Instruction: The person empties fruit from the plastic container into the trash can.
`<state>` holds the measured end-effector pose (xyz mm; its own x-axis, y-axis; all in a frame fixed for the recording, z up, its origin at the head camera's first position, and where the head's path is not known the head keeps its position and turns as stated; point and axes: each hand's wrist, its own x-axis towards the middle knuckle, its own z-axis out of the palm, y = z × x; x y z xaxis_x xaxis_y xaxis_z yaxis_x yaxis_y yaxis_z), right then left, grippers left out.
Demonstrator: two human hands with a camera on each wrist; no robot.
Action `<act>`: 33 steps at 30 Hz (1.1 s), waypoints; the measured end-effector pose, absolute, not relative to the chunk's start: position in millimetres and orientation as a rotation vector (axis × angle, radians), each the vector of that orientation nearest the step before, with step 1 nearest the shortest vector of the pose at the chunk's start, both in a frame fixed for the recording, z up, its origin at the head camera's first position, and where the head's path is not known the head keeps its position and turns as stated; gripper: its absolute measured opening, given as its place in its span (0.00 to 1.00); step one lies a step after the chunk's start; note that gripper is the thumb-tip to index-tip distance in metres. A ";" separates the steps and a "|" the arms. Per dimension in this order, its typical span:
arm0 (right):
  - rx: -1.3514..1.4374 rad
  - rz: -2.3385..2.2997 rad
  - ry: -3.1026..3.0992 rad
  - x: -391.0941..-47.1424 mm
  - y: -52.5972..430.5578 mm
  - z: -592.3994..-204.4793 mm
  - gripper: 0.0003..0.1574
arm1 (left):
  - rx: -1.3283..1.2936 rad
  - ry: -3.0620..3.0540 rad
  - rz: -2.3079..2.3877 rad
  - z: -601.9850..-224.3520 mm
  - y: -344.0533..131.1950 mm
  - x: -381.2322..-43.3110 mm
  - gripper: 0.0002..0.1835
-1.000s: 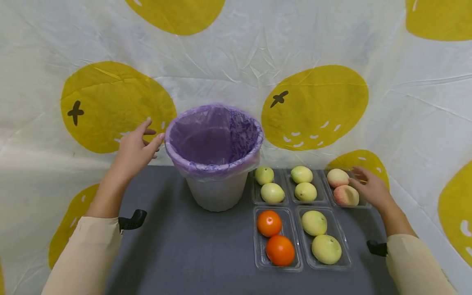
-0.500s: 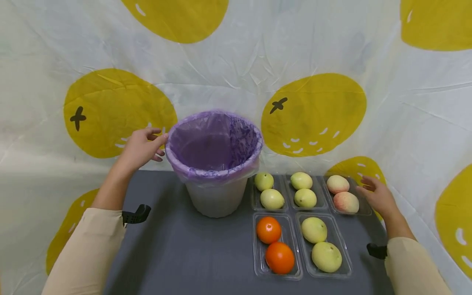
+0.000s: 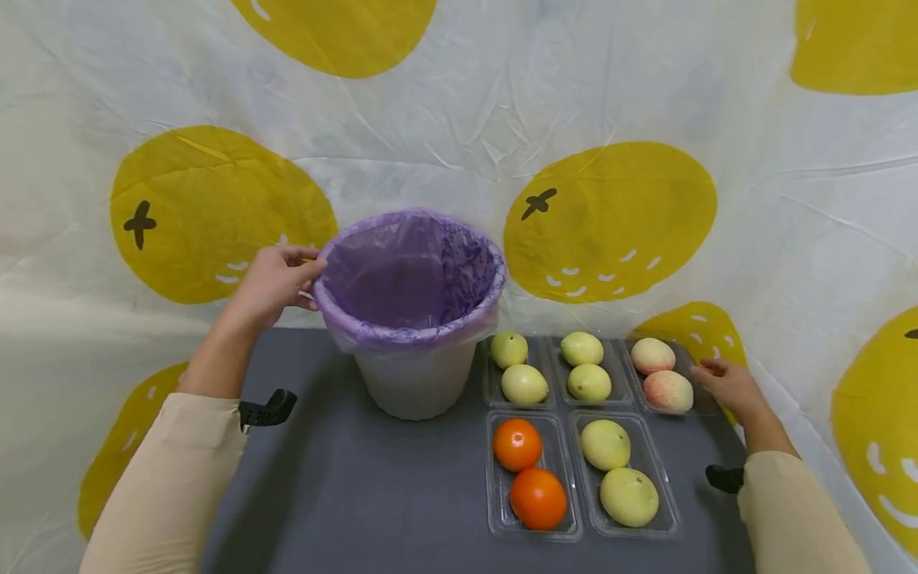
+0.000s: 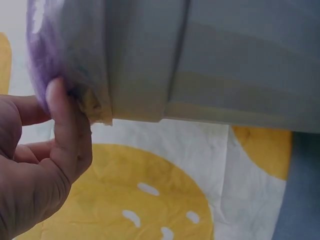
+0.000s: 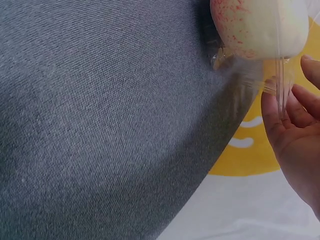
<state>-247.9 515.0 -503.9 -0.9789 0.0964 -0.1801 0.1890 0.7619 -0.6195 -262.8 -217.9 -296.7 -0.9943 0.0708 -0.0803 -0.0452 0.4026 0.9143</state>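
Observation:
In the head view my left hand [image 3: 271, 281] pinches the left rim of a pale trash can [image 3: 412, 387] lined with a purple plastic bag [image 3: 473, 315]. Up close in the left wrist view, the fingers [image 4: 62, 107] lie over the bag's folded edge. My right hand [image 3: 731, 388] is at the right side of a clear plastic tray [image 3: 706, 404] holding two peaches [image 3: 668, 391]. The right wrist view has its fingers [image 5: 272, 112] touching the tray's thin rim [image 5: 281, 95], with the thumb apart from them.
Left of the peaches stand two clear trays with yellow-green fruit [image 3: 524, 385] and lemon-like fruit [image 3: 590, 383]. In front are a tray of orange fruit [image 3: 538, 498] and one of pale green fruit [image 3: 629, 497]. A fruit-print cloth [image 3: 459, 104] hangs behind the grey table [image 3: 373, 510].
My left hand has come to the trash can's rim and closed on it. The right hand has shifted from above the peaches to the tray's right edge. Trash can and trays stay put.

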 end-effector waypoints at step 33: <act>0.275 -1.160 2.661 -252.0 508.1 -501.2 0.26 | 0.043 2.441 1.691 -300.2 -224.8 -267.0 0.33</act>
<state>-252.0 508.1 -501.2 -0.9572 0.0807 -0.2780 0.2586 0.6698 -0.6960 -267.0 -224.8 -300.2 -0.9848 0.1212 -0.1246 -0.0740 0.3561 0.9315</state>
